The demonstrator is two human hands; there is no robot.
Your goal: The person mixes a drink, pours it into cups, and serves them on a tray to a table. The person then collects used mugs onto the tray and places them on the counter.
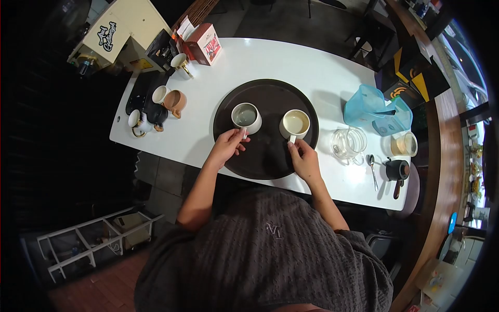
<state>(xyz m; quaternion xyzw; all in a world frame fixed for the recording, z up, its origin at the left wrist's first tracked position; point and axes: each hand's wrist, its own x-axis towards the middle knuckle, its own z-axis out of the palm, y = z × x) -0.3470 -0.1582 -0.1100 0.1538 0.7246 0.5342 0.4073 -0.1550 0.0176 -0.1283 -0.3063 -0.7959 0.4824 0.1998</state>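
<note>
Two pale mugs stand upright on a round dark brown tray. My left hand is at the handle of the left mug, its thumb and forefinger closed on it and the other fingers curled below. The right mug has its short handle pointing toward me, pinched between the thumb and fingers of my right hand. What looks like a little liquid lies in the bottom of each mug, though I cannot tell for sure.
On the white table, several cups, one of them brown, stand left beside a machine. A box is at the back. Blue containers, a glass jug, a spoon and a portafilter are right.
</note>
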